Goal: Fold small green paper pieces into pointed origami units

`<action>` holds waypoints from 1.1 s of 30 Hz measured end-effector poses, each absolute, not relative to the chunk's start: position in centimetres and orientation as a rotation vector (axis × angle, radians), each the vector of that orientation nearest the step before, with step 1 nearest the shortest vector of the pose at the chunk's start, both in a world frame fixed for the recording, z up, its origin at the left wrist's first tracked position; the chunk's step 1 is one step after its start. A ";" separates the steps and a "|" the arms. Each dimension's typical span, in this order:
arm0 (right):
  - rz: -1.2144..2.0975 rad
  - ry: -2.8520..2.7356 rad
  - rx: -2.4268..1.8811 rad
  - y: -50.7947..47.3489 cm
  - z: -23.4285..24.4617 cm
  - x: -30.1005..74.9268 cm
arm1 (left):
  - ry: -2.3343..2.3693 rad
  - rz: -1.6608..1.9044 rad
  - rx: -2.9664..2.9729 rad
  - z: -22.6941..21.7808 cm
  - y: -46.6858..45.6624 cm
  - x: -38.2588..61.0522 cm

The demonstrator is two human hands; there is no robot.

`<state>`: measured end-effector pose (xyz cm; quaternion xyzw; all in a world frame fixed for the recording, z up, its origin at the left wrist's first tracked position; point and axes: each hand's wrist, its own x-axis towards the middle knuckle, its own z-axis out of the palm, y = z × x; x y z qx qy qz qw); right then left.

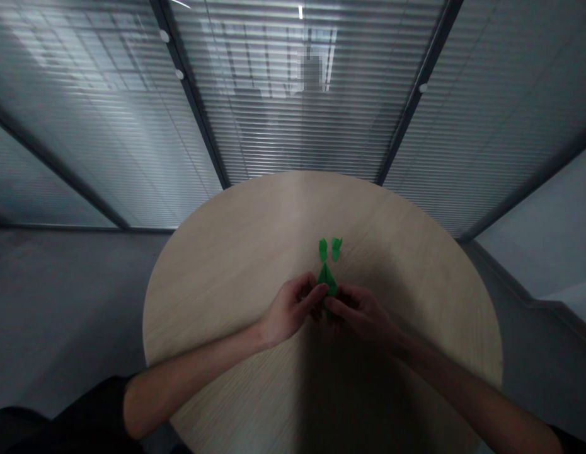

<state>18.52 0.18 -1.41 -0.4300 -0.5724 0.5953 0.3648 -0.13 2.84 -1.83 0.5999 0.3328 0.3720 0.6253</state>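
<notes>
Between my two hands is a folded piece of green paper (pixel 326 276), pointed at its far end and creased down the middle. My left hand (pixel 297 305) pinches its left side, thumb on top. From the right, my right hand (pixel 356 308) grips its near part with the thumb and curled fingers. The paper's near end is partly hidden by my thumbs. Just beyond its tip lie two small folded green paper pieces (pixel 337 248), side by side and apart from my hands.
A round wooden table (pixel 236 252) is under my hands, with a dark shadow across its near right part. Behind it stands a glass partition with blinds (pixel 293 126) and dark frames. Grey floor (pixel 75 302) shows at the left.
</notes>
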 end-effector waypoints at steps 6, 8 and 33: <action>1.516 -1.479 -1.075 0.1 -1.3 18.6 | 0.779 0.862 1.443 -1.9 2.9 -0.1; 1.530 -1.470 -1.063 0.1 -1.4 18.6 | 0.762 0.850 1.444 -2.0 2.9 -0.1; 1.658 -1.509 -1.039 -0.3 -1.4 18.5 | 0.719 0.871 1.354 -1.5 2.8 0.0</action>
